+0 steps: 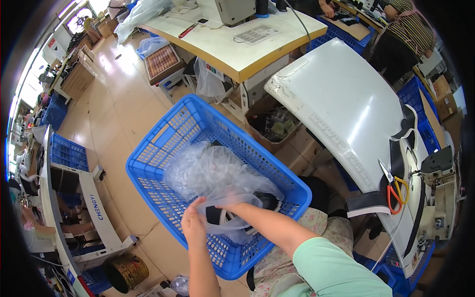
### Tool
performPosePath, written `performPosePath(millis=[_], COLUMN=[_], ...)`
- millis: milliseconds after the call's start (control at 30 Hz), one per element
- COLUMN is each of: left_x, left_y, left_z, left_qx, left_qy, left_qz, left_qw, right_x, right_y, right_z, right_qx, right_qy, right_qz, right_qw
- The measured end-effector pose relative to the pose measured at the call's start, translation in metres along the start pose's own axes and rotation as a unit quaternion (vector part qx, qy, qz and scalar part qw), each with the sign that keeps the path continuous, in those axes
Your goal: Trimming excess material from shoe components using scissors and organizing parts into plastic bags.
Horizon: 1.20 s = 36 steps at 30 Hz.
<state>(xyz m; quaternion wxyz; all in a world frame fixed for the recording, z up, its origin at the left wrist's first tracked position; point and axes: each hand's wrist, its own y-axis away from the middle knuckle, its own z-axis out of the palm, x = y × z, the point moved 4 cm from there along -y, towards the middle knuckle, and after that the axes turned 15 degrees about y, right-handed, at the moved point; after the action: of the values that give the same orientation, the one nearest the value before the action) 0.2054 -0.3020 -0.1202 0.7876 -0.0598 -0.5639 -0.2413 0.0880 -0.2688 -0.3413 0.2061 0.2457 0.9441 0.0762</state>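
Note:
A blue plastic basket (pixel 217 116) stands tilted in front of me with a heap of clear plastic bags (pixel 210 163) in it. My left hand (pixel 193 222) is closed, with its fingertips on the rim of a clear plastic bag (pixel 232 230) above the near part of the basket. Reaching in from the right, my right hand (pixel 231 200) grips the same bag at its mouth, though its fingertips are partly covered by plastic. Black pieces with white edges (pixel 215 216) show through and under the bag; their kind I cannot make out.
At right, a white sewing table (pixel 341 109) bears orange-handled scissors (pixel 394 190), black strips and a sewing machine (pixel 438 173). Another worktable (pixel 222 44) stands ahead. Under the tables is a box of scraps (pixel 272 123). A rusty tin (pixel 126 272) stands on the floor at left. A person (pixel 405 37) works at far right.

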Motion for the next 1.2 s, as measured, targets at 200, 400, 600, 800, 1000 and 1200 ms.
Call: performPosePath(millis=[200,400,600,800,1000,1200], left_x=[0.034,0.036,0.018,0.01,0.007,0.01], left_y=[-0.019,-0.029,-0.038,-0.038,-0.036,-0.034], left_z=[-0.016,-0.028,-0.048,-0.064,-0.063,-0.06], left_qx=[0.022,0.046,0.11,0.163,0.14,0.145], left_qy=[-0.329,-0.37,-0.263,-0.048,-0.002,-0.002], left_qz=[0.137,0.055,0.016,0.024,0.009,0.015], left_qw=[0.934,0.926,0.958,0.985,0.99,0.989], right_x=[-0.026,0.021,0.1,0.086,0.082,0.066], right_y=[0.032,0.051,0.018,0.049,0.055,0.068], right_z=[-0.109,-0.24,-0.168,-0.055,-0.045,-0.061], right_qx=[-0.194,-0.426,-0.174,-0.24,-0.376,-0.346], right_qy=[-0.112,-0.466,-0.411,0.143,0.215,0.295], right_qz=[-0.082,-0.136,0.037,-0.046,-0.08,-0.145], right_qw=[0.971,0.764,0.894,0.959,0.898,0.879])
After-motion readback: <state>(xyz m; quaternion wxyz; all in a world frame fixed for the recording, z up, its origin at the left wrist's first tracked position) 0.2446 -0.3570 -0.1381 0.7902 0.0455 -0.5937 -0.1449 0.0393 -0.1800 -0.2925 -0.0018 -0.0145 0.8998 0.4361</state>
